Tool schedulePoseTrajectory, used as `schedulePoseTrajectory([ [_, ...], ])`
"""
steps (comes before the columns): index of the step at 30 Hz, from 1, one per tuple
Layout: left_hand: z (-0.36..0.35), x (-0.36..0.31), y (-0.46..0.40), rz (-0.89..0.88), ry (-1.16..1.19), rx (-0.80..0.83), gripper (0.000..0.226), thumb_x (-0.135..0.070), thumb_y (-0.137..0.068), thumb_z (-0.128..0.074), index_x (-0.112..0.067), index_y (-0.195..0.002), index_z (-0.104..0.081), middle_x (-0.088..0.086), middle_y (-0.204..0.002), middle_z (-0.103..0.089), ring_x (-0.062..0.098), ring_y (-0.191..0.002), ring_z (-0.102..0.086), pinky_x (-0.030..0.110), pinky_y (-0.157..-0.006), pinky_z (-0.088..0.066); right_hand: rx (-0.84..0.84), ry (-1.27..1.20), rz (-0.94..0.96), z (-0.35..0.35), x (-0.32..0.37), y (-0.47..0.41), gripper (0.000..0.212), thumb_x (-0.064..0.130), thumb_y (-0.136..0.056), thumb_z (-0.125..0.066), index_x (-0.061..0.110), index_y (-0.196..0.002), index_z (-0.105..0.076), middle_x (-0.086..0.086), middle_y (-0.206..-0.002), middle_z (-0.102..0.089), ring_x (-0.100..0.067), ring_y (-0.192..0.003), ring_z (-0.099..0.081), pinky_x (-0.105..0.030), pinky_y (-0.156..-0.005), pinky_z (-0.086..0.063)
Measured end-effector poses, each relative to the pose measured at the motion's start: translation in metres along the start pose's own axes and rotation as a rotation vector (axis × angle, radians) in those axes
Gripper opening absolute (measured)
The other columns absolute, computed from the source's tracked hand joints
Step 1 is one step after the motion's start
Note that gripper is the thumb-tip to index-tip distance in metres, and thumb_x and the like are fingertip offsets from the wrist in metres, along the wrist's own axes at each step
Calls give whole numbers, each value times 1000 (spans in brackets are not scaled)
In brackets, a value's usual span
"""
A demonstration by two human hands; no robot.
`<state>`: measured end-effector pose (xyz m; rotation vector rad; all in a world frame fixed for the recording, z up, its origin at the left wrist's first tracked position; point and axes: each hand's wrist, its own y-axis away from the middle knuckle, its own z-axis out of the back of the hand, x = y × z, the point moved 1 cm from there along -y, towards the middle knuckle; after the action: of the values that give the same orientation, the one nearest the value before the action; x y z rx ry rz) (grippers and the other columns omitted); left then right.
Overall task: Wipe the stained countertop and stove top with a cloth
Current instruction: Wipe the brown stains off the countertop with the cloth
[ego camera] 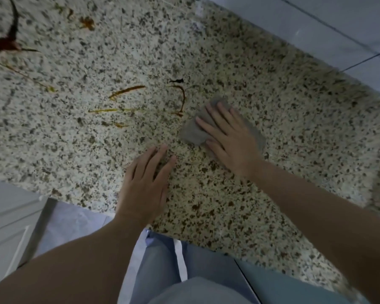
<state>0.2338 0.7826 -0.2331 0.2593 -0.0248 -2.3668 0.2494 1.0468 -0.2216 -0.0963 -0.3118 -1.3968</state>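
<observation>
Meanwhile, the right hand [230, 139] is pressing a grey cloth [193, 133] flat-fingered beside the orange streaks [127, 91]; the left hand [145, 178], grip spread, is bracing on the counter [75, 139].

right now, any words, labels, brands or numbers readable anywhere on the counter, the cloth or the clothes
None. The speckled countertop carries only orange-brown stains, the grey cloth under the right hand is plain, and the left hand covers no label. The clothing shows no print.

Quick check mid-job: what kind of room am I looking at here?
Most likely a kitchen: a speckled granite countertop streaked with brown sauce-like stains, tiled wall behind, and a right hand pressing a grey cloth flat.
</observation>
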Motion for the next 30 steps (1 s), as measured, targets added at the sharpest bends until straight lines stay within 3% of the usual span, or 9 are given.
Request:
schedulePoseTrajectory([
  [6, -3, 0, -1, -4, -3, 6, 54, -25, -95, -41, -17, -148, -50, 11, -163, -32, 32, -150, -31, 48, -114, -28, -6, 149, -122, 34, -91, -107, 58, 49, -111, -13, 26, -164, -21, -7, -172, -12, -34, -159, -6, -49, -129, -6],
  [9, -2, 1, -2, -7, -5, -4, 53, -24, -96, -40, -17, -147, -51, 12, -162, -33, 33, -150, -32, 49, -115, -28, -35, 89, -178, 33, -76, -108, 57, 44, -111, -18, 25, -165, -18, -7, -173, -10, -32, -159, -4, -44, -129, 0],
  [14, -2, 0, 1, 4, 2, 22, 55, -26, -94, -40, -17, -148, -48, 11, -163, -31, 33, -150, -30, 50, -114, -29, -35, 18, 54, -5, 18, -29, 56, 36, -112, -26, 11, -162, -27, -13, -170, -18, -29, -158, -5, -47, -129, -3],
  [16, -2, -1, 0, 7, 4, 18, 55, -26, -94, -39, -17, -147, -49, 11, -162, -33, 33, -150, -31, 50, -114, -30, 41, 55, 193, 1, 8, -35, 54, 34, -112, -32, 11, -161, -30, -12, -170, -19, -30, -159, -6, -46, -130, -6],
  [18, -2, -1, -1, 10, 4, 10, 54, -26, -95, -38, -17, -147, -51, 11, -162, -33, 33, -150, -32, 50, -113, -31, 103, 256, 233, 14, -25, -72, 51, 29, -109, -35, 7, -155, -39, -16, -169, -21, -37, -157, -11, -53, -127, -14],
  [22, -2, -2, -1, 15, -6, -16, 53, -25, -96, -37, -17, -147, -52, 11, -162, -34, 33, -149, -32, 50, -114, -31, -42, 116, -102, 43, -80, -134, 58, 38, -112, -14, 13, -164, -21, -8, -172, -13, -30, -159, -5, -41, -130, -1],
  [25, -2, -3, 0, 8, -12, -10, 54, -24, -94, -40, -17, -147, -52, 11, -162, -33, 33, -149, -32, 50, -115, -31, -96, 77, -120, 31, -46, -103, 55, 34, -113, -17, 9, -163, -23, -13, -170, -18, -34, -158, -8, -45, -129, -5],
  [27, -1, -2, 0, 10, -13, -5, 55, -25, -94, -42, -18, -147, -51, 11, -163, -33, 32, -150, -31, 49, -115, -30, -89, 79, -44, 12, -11, -57, 56, 33, -112, -17, 6, -161, -26, -16, -169, -21, -32, -157, -10, -48, -129, -12],
  [30, -2, -1, 0, 9, -9, -3, 55, -26, -93, -44, -18, -148, -50, 10, -163, -32, 32, -150, -31, 49, -115, -29, -40, 8, 63, -6, 10, -11, 55, 37, -113, -25, 11, -162, -27, -9, -170, -21, -26, -159, -9, -45, -130, -9],
])
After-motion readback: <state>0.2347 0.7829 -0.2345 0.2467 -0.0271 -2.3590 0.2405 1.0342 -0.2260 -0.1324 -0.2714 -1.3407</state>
